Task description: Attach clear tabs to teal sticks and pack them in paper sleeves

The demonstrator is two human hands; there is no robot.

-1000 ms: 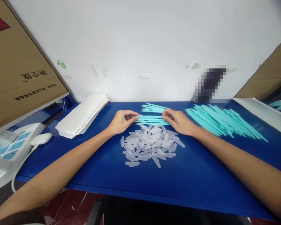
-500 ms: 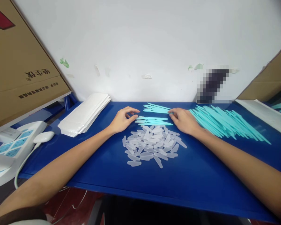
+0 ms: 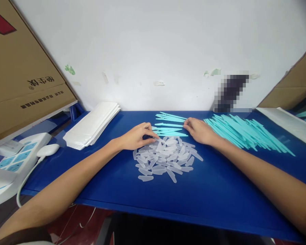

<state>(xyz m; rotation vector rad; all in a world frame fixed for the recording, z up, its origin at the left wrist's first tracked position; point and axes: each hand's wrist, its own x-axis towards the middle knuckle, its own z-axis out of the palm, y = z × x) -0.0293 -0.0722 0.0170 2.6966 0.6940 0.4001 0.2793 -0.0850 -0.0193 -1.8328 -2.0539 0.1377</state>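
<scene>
My left hand (image 3: 138, 135) rests on the blue mat (image 3: 209, 190) with its fingers curled and its fingertips touching the far edge of a heap of several clear plastic caps (image 3: 165, 156). My right hand (image 3: 199, 130) lies at the right end of a small row of teal plastic sticks (image 3: 168, 131), fingers bent and touching their ends. A second small bunch of teal sticks (image 3: 169, 117) lies just behind it. Whether either hand pinches a piece is hidden by the fingers.
A large pile of teal sticks (image 3: 247, 134) spreads to the right. A stack of white sheets (image 3: 91, 125) lies at the left. A power strip with a white plug (image 3: 47, 149) sits at far left, cardboard boxes (image 3: 22, 68) on both sides, a white wall behind.
My left hand has moved from the left end of the teal sticks down to the edge of the clear caps. My right hand shifted slightly along the sticks' right ends.
</scene>
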